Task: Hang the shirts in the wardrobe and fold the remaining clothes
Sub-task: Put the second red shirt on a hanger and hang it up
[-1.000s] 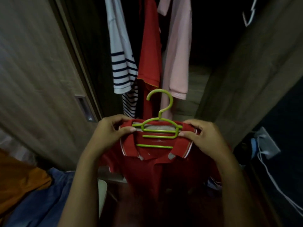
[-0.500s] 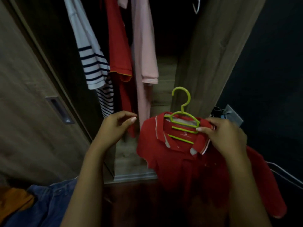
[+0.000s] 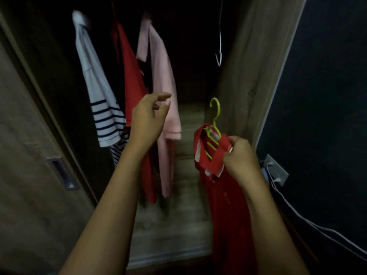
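Hanging from right hand (image 3: 239, 155): red polo shirt (image 3: 224, 195); green hanger (image 3: 215, 124).

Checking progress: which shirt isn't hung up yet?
The red polo on the green hanger, gripped by the right hand. The striped shirt, the other red shirt and the pink shirt already hang inside the wardrobe.

Shirt I hold (image 3: 224, 195), lower right: red, white trim on collar.
Hanger (image 3: 219, 109): lime green.
Striped shirt (image 3: 93, 84), upper left: white, dark stripes low down.
Middle shirt (image 3: 131, 76): red.
Pink shirt (image 3: 160, 76): plain pale pink.
Door (image 3: 23, 135), left: brown wood grain.
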The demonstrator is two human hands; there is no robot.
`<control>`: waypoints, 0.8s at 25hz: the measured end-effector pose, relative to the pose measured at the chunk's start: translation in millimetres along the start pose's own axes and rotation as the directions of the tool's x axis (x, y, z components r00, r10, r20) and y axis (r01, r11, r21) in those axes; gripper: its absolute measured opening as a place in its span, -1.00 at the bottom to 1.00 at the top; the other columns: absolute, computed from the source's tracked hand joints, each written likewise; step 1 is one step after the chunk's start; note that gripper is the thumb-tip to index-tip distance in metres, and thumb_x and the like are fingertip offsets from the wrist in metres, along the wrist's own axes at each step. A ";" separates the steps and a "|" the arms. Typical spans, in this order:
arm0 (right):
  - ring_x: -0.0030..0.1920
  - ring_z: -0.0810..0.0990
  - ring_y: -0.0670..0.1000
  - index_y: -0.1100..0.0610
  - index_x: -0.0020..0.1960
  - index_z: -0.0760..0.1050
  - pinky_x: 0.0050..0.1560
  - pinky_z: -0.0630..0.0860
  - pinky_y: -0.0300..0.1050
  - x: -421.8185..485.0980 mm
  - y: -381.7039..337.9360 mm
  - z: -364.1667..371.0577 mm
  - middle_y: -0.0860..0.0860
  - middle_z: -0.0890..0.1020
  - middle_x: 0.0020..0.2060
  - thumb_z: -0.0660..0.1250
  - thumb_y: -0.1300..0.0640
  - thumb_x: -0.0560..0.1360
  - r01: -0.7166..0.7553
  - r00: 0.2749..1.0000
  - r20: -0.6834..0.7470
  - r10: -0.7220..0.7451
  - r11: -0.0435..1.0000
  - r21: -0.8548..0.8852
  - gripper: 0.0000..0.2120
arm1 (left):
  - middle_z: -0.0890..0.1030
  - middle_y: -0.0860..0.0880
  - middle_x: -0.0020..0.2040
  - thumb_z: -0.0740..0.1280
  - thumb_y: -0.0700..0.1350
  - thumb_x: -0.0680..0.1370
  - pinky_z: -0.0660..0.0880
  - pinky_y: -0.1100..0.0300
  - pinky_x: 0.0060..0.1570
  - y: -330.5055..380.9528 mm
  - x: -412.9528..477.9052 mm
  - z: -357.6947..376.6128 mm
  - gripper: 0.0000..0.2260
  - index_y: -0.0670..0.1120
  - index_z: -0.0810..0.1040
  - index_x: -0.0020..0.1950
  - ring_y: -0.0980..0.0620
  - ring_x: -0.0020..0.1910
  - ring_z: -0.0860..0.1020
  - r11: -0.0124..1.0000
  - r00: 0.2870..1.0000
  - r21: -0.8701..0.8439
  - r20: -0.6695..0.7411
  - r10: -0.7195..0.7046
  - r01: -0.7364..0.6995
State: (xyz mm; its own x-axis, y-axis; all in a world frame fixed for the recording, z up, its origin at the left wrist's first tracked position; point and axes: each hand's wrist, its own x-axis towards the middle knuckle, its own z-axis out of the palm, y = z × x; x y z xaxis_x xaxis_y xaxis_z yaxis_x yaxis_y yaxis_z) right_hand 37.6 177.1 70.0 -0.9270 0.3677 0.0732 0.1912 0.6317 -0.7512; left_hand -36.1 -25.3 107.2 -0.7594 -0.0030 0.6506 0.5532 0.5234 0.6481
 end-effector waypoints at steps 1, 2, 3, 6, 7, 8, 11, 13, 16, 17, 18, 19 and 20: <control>-0.15 0.63 0.03 0.09 0.18 0.51 -0.29 0.43 -0.33 5.7 -8.5 -0.9 0.09 0.64 -0.04 0.26 0.25 0.50 0.010 1.000 0.018 -0.010 1.000 0.022 -0.72 | 0.57 0.00 0.11 0.26 -0.13 0.54 0.46 0.24 0.05 6.0 13.5 1.8 -0.77 -0.04 0.56 0.18 0.06 0.01 0.54 0.999 0.999 0.018 -0.022 0.041 -0.040; -0.15 0.63 0.02 0.08 0.21 0.49 -0.29 0.43 -0.33 11.8 -18.8 -2.3 0.08 0.63 -0.02 0.27 0.23 0.51 0.018 0.999 0.036 -0.020 0.999 0.036 -0.71 | 0.54 -0.03 0.16 0.26 -0.13 0.54 0.45 0.21 0.11 10.9 28.3 4.1 -0.74 -0.04 0.55 0.21 0.04 0.08 0.52 0.995 0.997 0.054 -0.020 0.079 -0.078; -0.14 0.63 0.02 0.08 0.25 0.47 -0.27 0.46 -0.31 18.0 -29.4 -4.0 0.08 0.62 0.01 0.29 0.22 0.50 0.032 0.998 0.052 -0.035 0.998 0.053 -0.68 | 0.50 -0.07 0.24 0.24 -0.13 0.54 0.41 0.18 0.19 15.1 42.5 6.9 -0.72 -0.03 0.52 0.25 0.01 0.19 0.48 0.990 0.995 0.104 0.008 0.099 -0.099; -0.02 0.62 0.08 0.08 0.28 0.45 -0.11 0.55 -0.16 40.1 -61.0 -11.6 0.10 0.61 0.06 0.31 0.26 0.48 0.118 0.992 0.034 -0.123 0.987 0.110 -0.63 | 0.23 -0.15 0.48 0.24 -0.12 0.56 0.19 0.24 0.27 26.0 85.8 18.1 -0.66 0.00 0.45 0.34 -0.04 0.45 0.22 0.973 0.995 0.222 0.097 0.038 -0.059; 0.02 0.61 0.10 0.10 0.27 0.46 -0.05 0.54 -0.14 47.9 -71.2 -14.7 0.10 0.61 0.08 0.29 0.28 0.48 0.144 0.989 0.020 -0.147 0.982 0.122 -0.63 | 0.15 -0.15 0.52 0.25 -0.11 0.56 0.19 0.24 0.28 27.9 99.4 21.7 -0.65 0.00 0.44 0.35 -0.04 0.48 0.17 0.968 0.994 0.250 0.110 0.008 -0.036; 0.04 0.60 0.11 0.12 0.25 0.47 -0.06 0.50 -0.16 57.8 -82.9 -18.1 0.10 0.61 0.08 0.30 0.31 0.47 0.153 0.987 0.017 -0.157 0.978 0.140 -0.64 | 0.10 -0.15 0.53 0.25 -0.10 0.56 0.21 0.20 0.32 27.8 113.2 24.2 -0.65 0.00 0.44 0.36 -0.05 0.48 0.17 0.956 0.993 0.292 0.114 -0.017 -0.017; 0.08 0.59 0.16 0.22 0.17 0.50 -0.14 0.39 -0.20 93.1 -120.3 -23.4 0.15 0.60 0.04 0.30 0.31 0.47 0.179 0.982 0.026 -0.187 0.966 0.184 -0.72 | 0.22 -0.14 0.49 0.22 -0.04 0.56 0.37 0.08 0.22 25.5 145.0 24.2 -0.65 -0.09 0.48 0.32 -0.13 0.34 0.38 0.887 0.988 0.459 0.103 -0.116 0.056; 0.05 0.59 0.19 0.25 0.14 0.51 -0.15 0.38 -0.18 117.7 -148.0 -26.1 0.18 0.60 0.03 0.27 0.30 0.49 0.244 0.969 -0.006 -0.247 0.952 0.185 -0.77 | 0.44 -0.16 0.34 0.19 -0.03 0.57 0.40 0.09 0.06 25.2 156.1 22.5 -0.69 -0.12 0.53 0.24 -0.18 0.21 0.48 0.835 0.977 0.538 0.088 -0.192 0.116; -0.04 0.61 0.18 0.24 0.03 0.55 -0.22 0.41 -0.16 149.6 -190.8 -38.3 0.15 0.60 -0.07 0.33 0.26 0.47 0.271 0.963 -0.056 -0.265 0.946 0.180 -0.85 | 0.55 -0.17 0.20 0.16 -0.02 0.58 0.41 0.03 0.04 24.7 170.3 19.0 -0.70 -0.08 0.53 0.22 -0.23 0.17 0.50 0.791 0.968 0.590 0.059 -0.242 0.162; -0.05 0.61 0.18 0.24 0.01 0.55 -0.23 0.42 -0.15 159.8 -204.3 -42.7 0.14 0.57 -0.10 0.32 0.28 0.47 0.299 0.954 -0.074 -0.291 0.940 0.163 -0.87 | 0.56 -0.17 0.19 0.16 -0.02 0.58 0.41 0.02 0.03 24.8 178.0 16.6 -0.71 -0.08 0.52 0.22 -0.24 0.16 0.50 0.786 0.971 0.597 0.048 -0.234 0.160; -0.04 0.60 0.18 0.24 -0.01 0.53 -0.22 0.43 -0.14 169.7 -218.2 -47.2 0.13 0.54 -0.12 0.29 0.31 0.48 0.327 0.944 -0.092 -0.316 0.933 0.152 -0.88 | 0.57 -0.17 0.17 0.16 -0.02 0.57 0.41 0.01 0.01 24.5 187.1 13.8 -0.71 -0.08 0.52 0.22 -0.25 0.15 0.50 0.786 0.975 0.600 0.041 -0.218 0.151; -0.03 0.60 0.18 0.25 -0.02 0.52 -0.21 0.44 -0.12 179.0 -229.5 -49.7 0.13 0.53 -0.12 0.25 0.33 0.48 0.350 0.935 -0.108 -0.337 0.927 0.139 -0.88 | 0.58 -0.18 0.14 0.15 -0.03 0.57 0.41 0.01 -0.01 23.8 195.3 11.3 -0.70 -0.09 0.51 0.22 -0.25 0.12 0.51 0.787 0.978 0.600 0.040 -0.206 0.142; -0.02 0.59 0.19 0.24 -0.03 0.50 -0.19 0.44 -0.12 188.7 -240.8 -51.9 0.14 0.54 -0.10 0.21 0.34 0.49 0.371 0.926 -0.126 -0.356 0.920 0.127 -0.87 | 0.58 -0.18 0.12 0.15 -0.03 0.56 0.41 0.00 -0.03 24.1 204.3 7.9 -0.70 -0.09 0.50 0.22 -0.26 0.10 0.52 0.786 0.980 0.603 0.035 -0.195 0.135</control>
State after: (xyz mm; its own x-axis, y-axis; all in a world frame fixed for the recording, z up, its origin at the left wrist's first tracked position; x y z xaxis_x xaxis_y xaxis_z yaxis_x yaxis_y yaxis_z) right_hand -166.7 129.8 298.8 -0.8858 0.2012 0.4182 -0.2095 0.6308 -0.7471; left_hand -180.6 -6.7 252.6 -0.8644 -0.0752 0.4971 0.1258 0.9249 0.3588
